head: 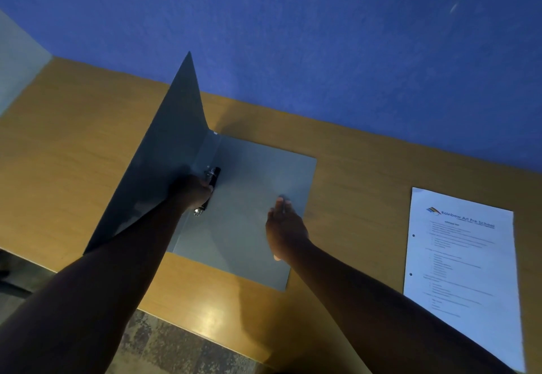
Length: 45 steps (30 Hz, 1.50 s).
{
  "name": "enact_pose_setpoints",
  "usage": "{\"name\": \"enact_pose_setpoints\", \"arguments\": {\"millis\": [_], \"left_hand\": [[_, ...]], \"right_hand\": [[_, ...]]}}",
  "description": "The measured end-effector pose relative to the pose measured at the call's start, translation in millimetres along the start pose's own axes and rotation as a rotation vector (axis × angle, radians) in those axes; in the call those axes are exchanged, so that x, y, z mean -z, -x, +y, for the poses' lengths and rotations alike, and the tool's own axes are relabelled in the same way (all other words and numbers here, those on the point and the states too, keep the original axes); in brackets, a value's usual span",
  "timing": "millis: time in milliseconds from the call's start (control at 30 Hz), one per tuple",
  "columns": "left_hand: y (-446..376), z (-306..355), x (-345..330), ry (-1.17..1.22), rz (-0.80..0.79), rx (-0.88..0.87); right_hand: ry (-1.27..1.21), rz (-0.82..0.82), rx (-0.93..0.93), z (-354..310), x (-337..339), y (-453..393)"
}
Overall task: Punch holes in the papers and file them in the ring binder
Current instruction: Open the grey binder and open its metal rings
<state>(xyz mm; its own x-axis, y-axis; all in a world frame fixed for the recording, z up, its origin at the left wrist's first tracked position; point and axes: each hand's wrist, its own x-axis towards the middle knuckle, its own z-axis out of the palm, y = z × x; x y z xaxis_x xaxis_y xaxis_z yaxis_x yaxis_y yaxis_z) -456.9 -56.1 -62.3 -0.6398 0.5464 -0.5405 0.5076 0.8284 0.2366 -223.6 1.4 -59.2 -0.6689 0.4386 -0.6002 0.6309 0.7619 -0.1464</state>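
Observation:
A grey ring binder (258, 185) lies open on the wooden desk, its front cover (164, 150) standing up at the left. My left hand (197, 190) is at the black ring mechanism (213, 181) by the spine, fingers curled on it. Over the binder's bare inner back cover, my right hand (284, 225) rests with fingers straight, holding nothing. A printed paper (463, 268) with two punched holes on its left edge lies flat on the desk to the right.
The wooden desk (366, 174) runs against a blue wall (293, 36). A pale panel (17, 59) stands at the far left. The desk's front edge runs diagonally, with mottled floor (164, 344) below it.

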Motion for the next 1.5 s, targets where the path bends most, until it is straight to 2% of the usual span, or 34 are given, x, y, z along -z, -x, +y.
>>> {"name": "enact_pose_setpoints", "arguments": {"millis": [133,600,867,1033,1233,1333,1500], "left_hand": [[-1.0,0.9,-1.1,-0.034,-0.037,-0.032],[-1.0,10.0,-9.3,-0.266,0.171,-0.171],[2.9,6.2,-18.5,-0.251,0.261,-0.185],[9.9,14.2,-28.7,-0.399,0.344,-0.183],[18.7,22.5,-37.1,-0.703,0.302,-0.157],[19.7,22.3,-36.3,-0.631,0.290,-0.146],[12.3,7.6,-27.5,-0.362,0.267,-0.204]], "right_hand": [[-0.020,-0.009,-0.015,-0.3,2.3,0.7],[-0.037,0.002,-0.014,-0.4,4.5,2.7],[-0.017,-0.002,-0.001,1.1,3.4,2.1],[-0.004,0.006,0.003,1.5,1.5,2.6],[-0.014,0.009,0.007,2.5,2.2,3.5],[0.008,-0.017,0.021,3.9,3.7,5.1],[0.027,-0.008,0.041,6.3,4.8,8.3]]}}
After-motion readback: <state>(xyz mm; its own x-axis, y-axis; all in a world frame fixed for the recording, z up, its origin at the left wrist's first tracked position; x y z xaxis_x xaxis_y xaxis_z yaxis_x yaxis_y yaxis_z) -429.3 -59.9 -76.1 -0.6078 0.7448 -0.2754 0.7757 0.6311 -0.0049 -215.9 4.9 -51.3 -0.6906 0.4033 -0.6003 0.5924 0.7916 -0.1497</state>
